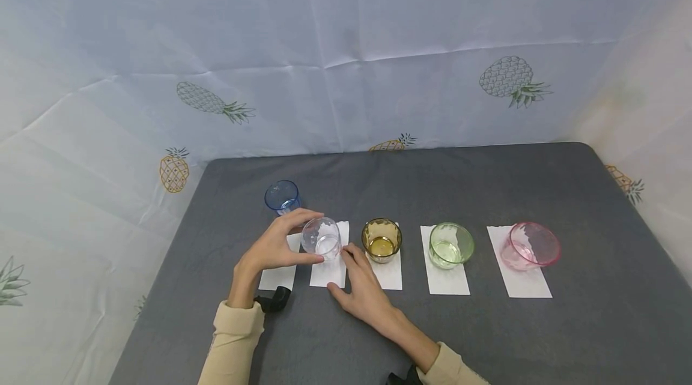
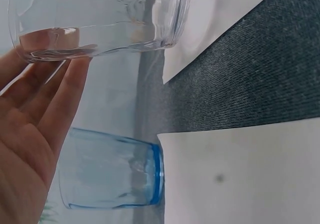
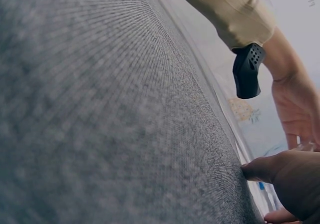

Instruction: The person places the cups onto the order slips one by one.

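Observation:
A clear glass point(image 1: 321, 238) stands over a white paper slip, second from the left. My left hand point(image 1: 281, 244) grips it between thumb and fingers from the left; the left wrist view shows the fingers against the glass wall point(image 2: 100, 19). To its right, my right hand point(image 1: 364, 289) lies low with fingers extended at the slip's right edge and the thumb point(image 3: 260, 169) near its front edge. Whether the right fingertips touch the glass is hard to tell. A blue glass point(image 1: 282, 196) stands behind the left hand, at the far end of the leftmost paper slip point(image 1: 277, 278).
Rightward stand an amber glass point(image 1: 381, 241), a green glass point(image 1: 451, 245) and a pink glass point(image 1: 532, 245), each on its own paper slip. A dark grey cloth point(image 1: 346, 349) covers the table. Behind it hangs a white pineapple-print curtain point(image 1: 346, 30).

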The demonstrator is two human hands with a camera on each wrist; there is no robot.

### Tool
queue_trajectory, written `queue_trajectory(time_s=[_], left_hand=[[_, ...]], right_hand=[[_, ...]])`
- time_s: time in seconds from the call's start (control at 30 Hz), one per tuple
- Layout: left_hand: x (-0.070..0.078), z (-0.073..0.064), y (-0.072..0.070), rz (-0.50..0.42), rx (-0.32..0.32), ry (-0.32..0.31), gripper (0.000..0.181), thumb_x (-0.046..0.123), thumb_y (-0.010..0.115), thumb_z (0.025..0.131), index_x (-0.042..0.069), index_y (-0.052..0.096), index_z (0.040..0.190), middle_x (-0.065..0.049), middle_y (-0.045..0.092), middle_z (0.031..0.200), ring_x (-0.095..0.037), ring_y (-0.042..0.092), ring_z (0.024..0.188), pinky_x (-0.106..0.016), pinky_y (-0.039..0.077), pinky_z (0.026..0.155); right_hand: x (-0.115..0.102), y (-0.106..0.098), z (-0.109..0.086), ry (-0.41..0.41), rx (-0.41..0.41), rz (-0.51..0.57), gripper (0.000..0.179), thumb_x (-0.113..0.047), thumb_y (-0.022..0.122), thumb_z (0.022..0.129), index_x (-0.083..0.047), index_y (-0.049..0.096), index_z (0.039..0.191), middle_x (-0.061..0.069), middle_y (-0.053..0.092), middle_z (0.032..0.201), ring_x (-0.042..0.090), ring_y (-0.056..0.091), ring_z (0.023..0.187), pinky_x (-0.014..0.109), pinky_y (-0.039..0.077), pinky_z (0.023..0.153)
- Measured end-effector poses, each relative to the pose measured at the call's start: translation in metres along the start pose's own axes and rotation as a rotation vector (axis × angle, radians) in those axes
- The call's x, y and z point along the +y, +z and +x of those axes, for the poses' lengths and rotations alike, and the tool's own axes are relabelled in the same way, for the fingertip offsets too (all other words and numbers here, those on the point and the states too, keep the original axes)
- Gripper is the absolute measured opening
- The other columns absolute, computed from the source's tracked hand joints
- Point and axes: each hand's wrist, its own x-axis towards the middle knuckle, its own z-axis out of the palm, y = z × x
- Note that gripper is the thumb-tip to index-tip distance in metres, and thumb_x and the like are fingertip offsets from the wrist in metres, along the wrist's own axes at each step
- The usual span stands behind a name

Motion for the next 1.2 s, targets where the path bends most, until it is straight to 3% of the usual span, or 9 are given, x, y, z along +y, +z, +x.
queue_trajectory(time_s=[0.17, 0.33, 0.53, 0.8, 1.2], left_hand=[[-0.0022, -0.0021, 0.0019, -0.012, 0.001, 0.015, 0.073, 0.025, 0.092, 0.074, 0.01, 0.061, 0.139, -0.009, 0.065, 0.135, -0.03, 0.063, 0.124, -0.054, 0.055, 0.101], [-0.0037, -0.0032, 0.0033, -0.027, 0.004, 0.022, 0.074, 0.023, 0.093, 0.074, 0.01, 0.061, 0.139, -0.01, 0.065, 0.135, -0.031, 0.062, 0.126, -0.054, 0.056, 0.101], [-0.0039, -0.0031, 0.0046, -0.027, -0.001, 0.027, 0.074, 0.025, 0.093, 0.073, 0.01, 0.062, 0.138, -0.01, 0.065, 0.135, -0.031, 0.062, 0.125, -0.053, 0.056, 0.101], [-0.0063, -0.0026, 0.0073, -0.015, -0.012, 0.029, 0.074, 0.025, 0.093, 0.073, 0.012, 0.062, 0.139, -0.008, 0.066, 0.134, -0.025, 0.063, 0.123, -0.052, 0.057, 0.1], [-0.0056, -0.0016, 0.0087, -0.028, -0.025, -0.015, 0.075, 0.027, 0.092, 0.075, 0.012, 0.06, 0.141, -0.009, 0.064, 0.137, -0.029, 0.062, 0.125, -0.055, 0.055, 0.102]], right_hand=[[-0.0013, -0.0006, -0.0007, 0.018, -0.007, 0.015, 0.07, -0.016, 0.083, 0.084, 0.015, 0.052, 0.139, 0.026, 0.051, 0.146, 0.041, 0.049, 0.14, 0.053, 0.045, 0.114], [-0.0017, -0.001, -0.0026, 0.035, -0.005, 0.057, 0.082, -0.016, 0.082, 0.085, 0.012, 0.039, 0.15, 0.031, 0.045, 0.152, 0.045, 0.042, 0.146, 0.057, 0.04, 0.118], [-0.0004, -0.0013, -0.0031, 0.029, 0.005, 0.094, 0.093, -0.014, 0.081, 0.085, 0.006, 0.027, 0.157, 0.028, 0.041, 0.157, 0.044, 0.04, 0.148, 0.058, 0.038, 0.119], [-0.0005, -0.0011, -0.0019, 0.026, 0.008, 0.094, 0.09, -0.016, 0.082, 0.085, 0.006, 0.03, 0.155, 0.026, 0.043, 0.156, 0.041, 0.042, 0.146, 0.055, 0.039, 0.119], [-0.0014, -0.0008, -0.0015, 0.032, 0.037, 0.103, 0.086, -0.014, 0.083, 0.083, 0.006, 0.034, 0.152, 0.025, 0.048, 0.151, 0.039, 0.047, 0.142, 0.053, 0.04, 0.118]])
